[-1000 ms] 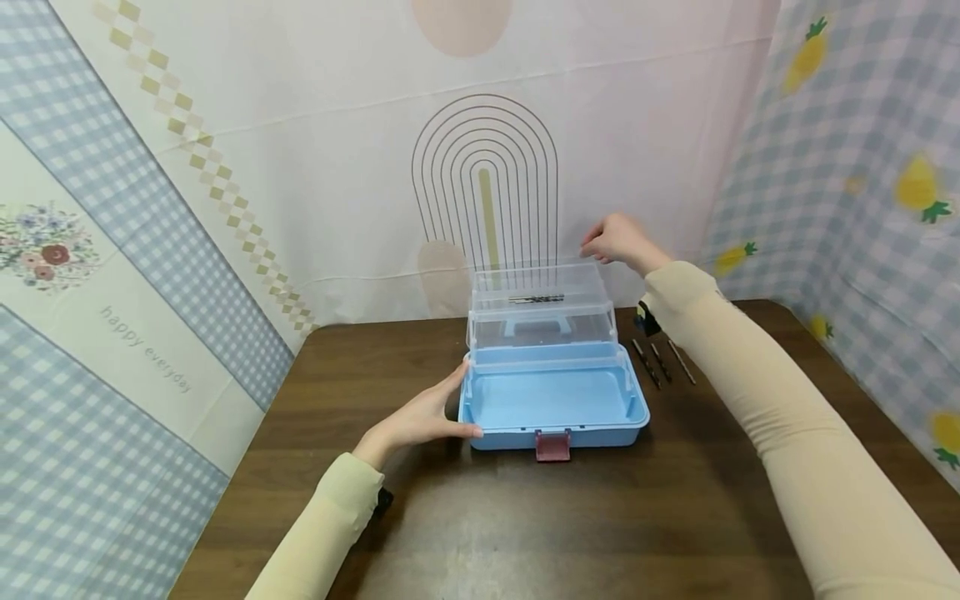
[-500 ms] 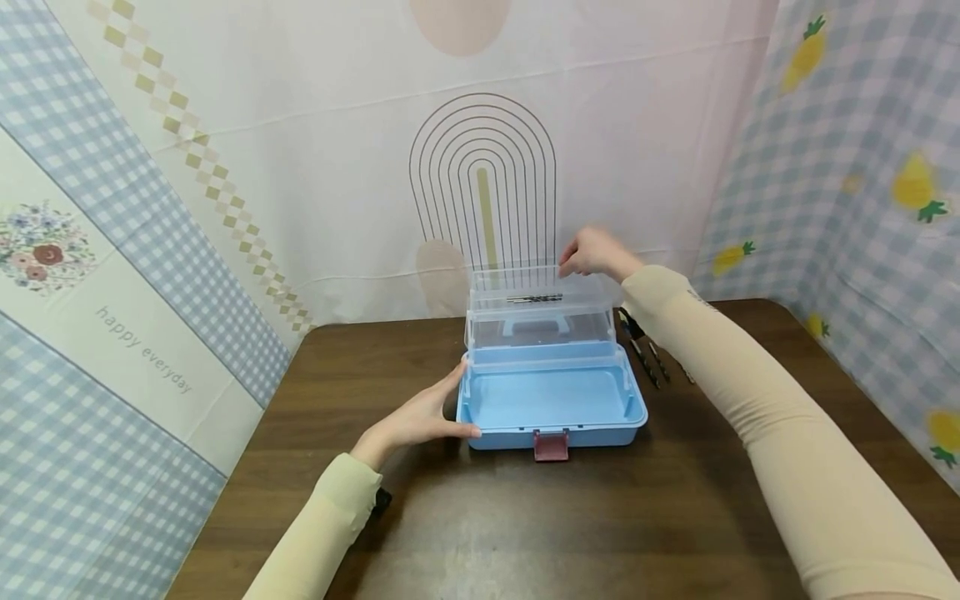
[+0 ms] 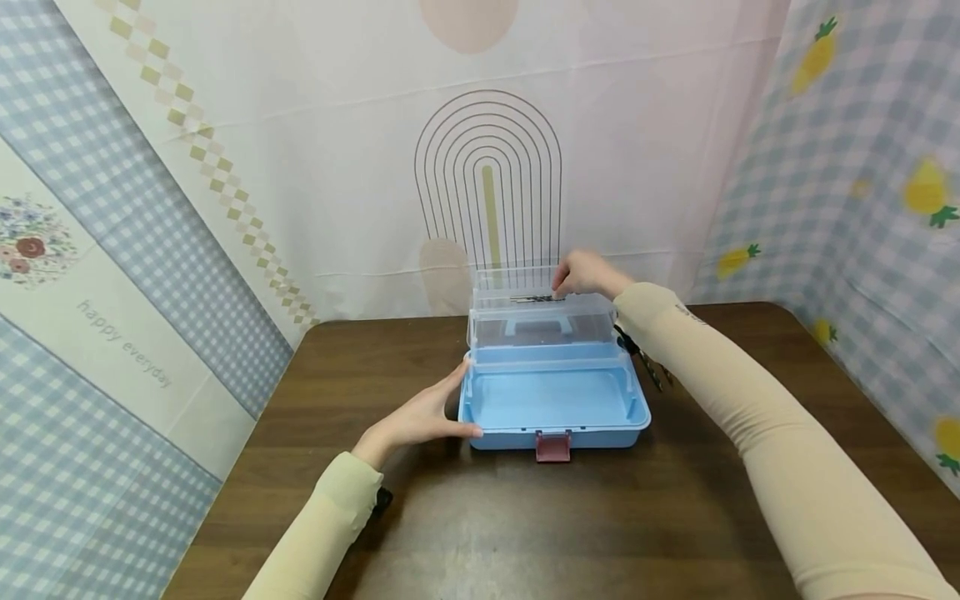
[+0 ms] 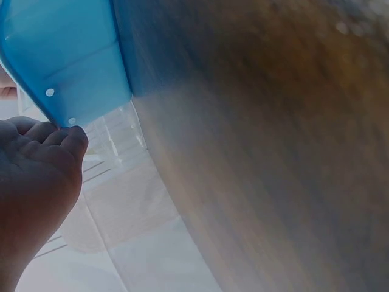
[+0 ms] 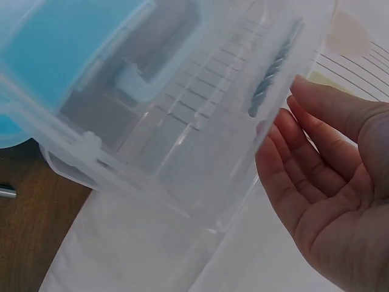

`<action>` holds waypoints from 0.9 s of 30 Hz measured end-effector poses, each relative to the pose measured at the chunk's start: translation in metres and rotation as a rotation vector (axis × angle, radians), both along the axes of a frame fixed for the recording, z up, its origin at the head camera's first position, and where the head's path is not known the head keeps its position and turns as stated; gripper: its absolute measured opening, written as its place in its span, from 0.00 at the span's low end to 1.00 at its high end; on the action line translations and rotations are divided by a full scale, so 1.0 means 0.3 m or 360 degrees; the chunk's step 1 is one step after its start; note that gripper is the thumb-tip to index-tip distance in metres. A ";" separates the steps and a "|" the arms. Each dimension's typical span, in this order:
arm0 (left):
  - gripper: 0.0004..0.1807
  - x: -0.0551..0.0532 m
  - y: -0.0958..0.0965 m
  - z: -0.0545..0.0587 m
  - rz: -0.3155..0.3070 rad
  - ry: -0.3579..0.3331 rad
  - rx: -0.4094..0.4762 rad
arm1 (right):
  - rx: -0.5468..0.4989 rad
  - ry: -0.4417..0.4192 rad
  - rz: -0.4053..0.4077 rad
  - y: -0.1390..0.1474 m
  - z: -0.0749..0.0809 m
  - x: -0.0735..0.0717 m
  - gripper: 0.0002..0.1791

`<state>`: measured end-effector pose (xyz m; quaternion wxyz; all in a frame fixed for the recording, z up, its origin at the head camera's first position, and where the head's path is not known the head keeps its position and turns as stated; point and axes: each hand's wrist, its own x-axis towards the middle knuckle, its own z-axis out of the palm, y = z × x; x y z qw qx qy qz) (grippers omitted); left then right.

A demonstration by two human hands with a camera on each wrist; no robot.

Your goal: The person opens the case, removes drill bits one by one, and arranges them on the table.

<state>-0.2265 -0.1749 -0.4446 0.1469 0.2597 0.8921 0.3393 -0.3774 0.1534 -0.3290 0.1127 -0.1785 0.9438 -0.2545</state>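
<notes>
A blue toolbox (image 3: 553, 400) with clear raised trays stands open on the table. My left hand (image 3: 420, 417) grips its left end, thumb on the front corner and fingers farther back along the side; the left wrist view shows those fingertips (image 4: 74, 141) at the blue wall. Several drill bits (image 3: 531, 298) lie in the clear upper tray (image 3: 487, 293). My right hand (image 3: 588, 273) reaches into that tray, fingertips at the bits' right end. In the right wrist view its curled fingers meet the tray's edge beside the twisted bits (image 5: 276, 67); whether they pinch one is hidden.
More drill bits (image 3: 651, 371) lie on the wooden table (image 3: 360, 358) right of the toolbox, partly behind the right sleeve (image 3: 720, 392). A reddish latch (image 3: 552, 447) hangs from the toolbox front. A patterned cloth backdrop (image 3: 360, 167) rises behind the table's back edge.
My right hand has come down and left from above the tray's right corner to the drill bits in the upper tray. The left hand and the toolbox have stayed put.
</notes>
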 end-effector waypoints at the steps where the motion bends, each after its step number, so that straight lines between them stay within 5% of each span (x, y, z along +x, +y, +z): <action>1: 0.66 0.000 0.000 0.002 -0.0003 0.0001 -0.0001 | 0.0007 -0.0002 0.0001 0.001 -0.002 0.000 0.10; 27: 0.66 0.001 0.003 0.006 0.0015 -0.0014 -0.0031 | 0.0039 0.0087 0.0110 -0.004 -0.065 -0.008 0.06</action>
